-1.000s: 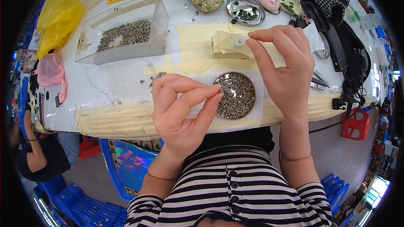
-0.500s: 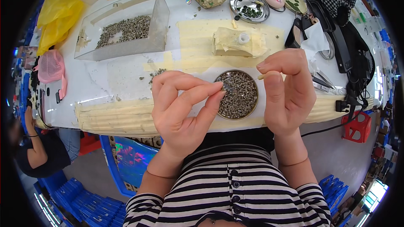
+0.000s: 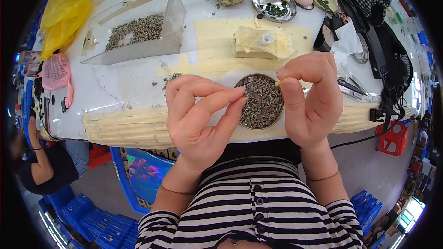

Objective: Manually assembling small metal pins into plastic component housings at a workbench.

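My left hand (image 3: 200, 115) is closed in a pinch, thumb against forefinger, on a small metal piece (image 3: 249, 94) whose exact kind I cannot make out. Facing it, my right hand (image 3: 314, 97) pinches a thin tool with a pale yellow end (image 3: 278, 84). Its thin shaft is hard to see against what lies below. Under both hands, a round tin (image 3: 283, 110) is full of small grey metal parts (image 3: 260, 106). Most of each pinched item is hidden by the fingertips.
Left stands a clear plastic box (image 3: 134, 55) with more metal parts. Behind the tin sits a tape-covered block (image 3: 256, 48) bearing a small white cap. A steel dish (image 3: 275, 4) holds dark green pieces. Tweezers (image 3: 357, 85) lie right. A co-worker's arm (image 3: 39, 157) shows far left.
My right hand has moved slightly left, bringing the yellow-ended tool closer to the left fingertips. My left hand has barely moved. The view has shifted a little.
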The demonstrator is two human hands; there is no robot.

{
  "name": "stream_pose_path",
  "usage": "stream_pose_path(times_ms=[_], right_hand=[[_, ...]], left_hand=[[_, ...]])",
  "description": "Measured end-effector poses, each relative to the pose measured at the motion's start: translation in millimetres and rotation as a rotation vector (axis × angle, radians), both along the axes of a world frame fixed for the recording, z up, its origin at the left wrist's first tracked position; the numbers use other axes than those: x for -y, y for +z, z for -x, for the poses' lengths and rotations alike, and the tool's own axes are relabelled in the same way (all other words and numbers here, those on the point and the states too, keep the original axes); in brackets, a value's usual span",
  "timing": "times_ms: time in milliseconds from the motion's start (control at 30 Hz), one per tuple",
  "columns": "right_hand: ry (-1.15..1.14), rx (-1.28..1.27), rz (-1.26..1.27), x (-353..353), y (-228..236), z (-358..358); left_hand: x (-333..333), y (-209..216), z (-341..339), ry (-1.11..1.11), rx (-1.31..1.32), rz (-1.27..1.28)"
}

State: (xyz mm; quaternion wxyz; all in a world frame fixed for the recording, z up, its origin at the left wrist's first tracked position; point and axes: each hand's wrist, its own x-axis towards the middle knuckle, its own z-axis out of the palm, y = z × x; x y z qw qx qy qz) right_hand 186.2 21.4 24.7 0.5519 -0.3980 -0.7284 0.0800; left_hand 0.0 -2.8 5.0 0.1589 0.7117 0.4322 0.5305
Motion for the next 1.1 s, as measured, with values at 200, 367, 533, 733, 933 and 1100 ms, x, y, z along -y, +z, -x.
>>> stream_pose_path(times_ms=[200,367,533,733,933,1100], right_hand=[[-0.005,0.004,0.0,0.2,-1.2,-0.1],[-0.04,-0.123,0.067,2.2,-0.4,-4.5],[-0.249,0.169,-0.075,-13.1,24.4,-14.8],[-0.34,0.449,-0.108,-26.8,22.2,-11.6],[-0.147,0.219,0.005,-2.9,18.5,-0.9],[0.2,0.026,0.37,12.3,10.0,12.1]], left_hand=[[-1.0,-2.1,0.6,0.029,-0.008,-0.013],[-0.6,-3.5,0.7,0.031,-0.003,-0.018],[-0.8,-2.4,0.6,0.023,0.013,-0.022],[-0.7,-1.5,0.7,0.025,0.013,-0.019],[0.5,-3.8,5.4,0.005,0.051,-0.043],[-0.4,-3.3,4.5,0.005,0.045,-0.071]])
